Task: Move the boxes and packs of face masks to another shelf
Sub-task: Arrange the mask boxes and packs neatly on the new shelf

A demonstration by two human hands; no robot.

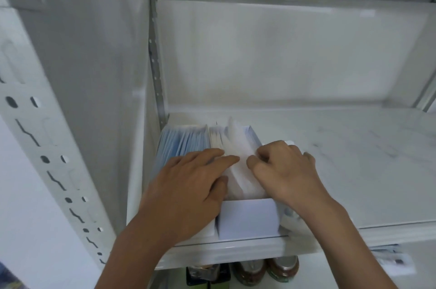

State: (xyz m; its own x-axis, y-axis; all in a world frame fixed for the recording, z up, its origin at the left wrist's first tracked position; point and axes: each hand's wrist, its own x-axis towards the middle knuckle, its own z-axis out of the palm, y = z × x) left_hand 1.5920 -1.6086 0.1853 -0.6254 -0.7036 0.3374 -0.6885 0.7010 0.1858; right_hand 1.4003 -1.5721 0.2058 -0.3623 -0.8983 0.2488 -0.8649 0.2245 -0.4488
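Fingers: right hand (283, 170) curled, pinching white mask packs (238, 166) inside open white box (247, 220); left hand (188, 184) flat, straight-fingered, pressing blue packs (179, 144) alongside. Box long axis runs front-to-back, shelf (354, 170) left end, directly under both hands.

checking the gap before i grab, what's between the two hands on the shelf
In the head view, white mask packs standing in the open white box lie between the left hand and right hand.

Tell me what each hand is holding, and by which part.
Right hand pinches the white packs in the white box by their top edges. Left hand rests flat on top, gripping nothing.
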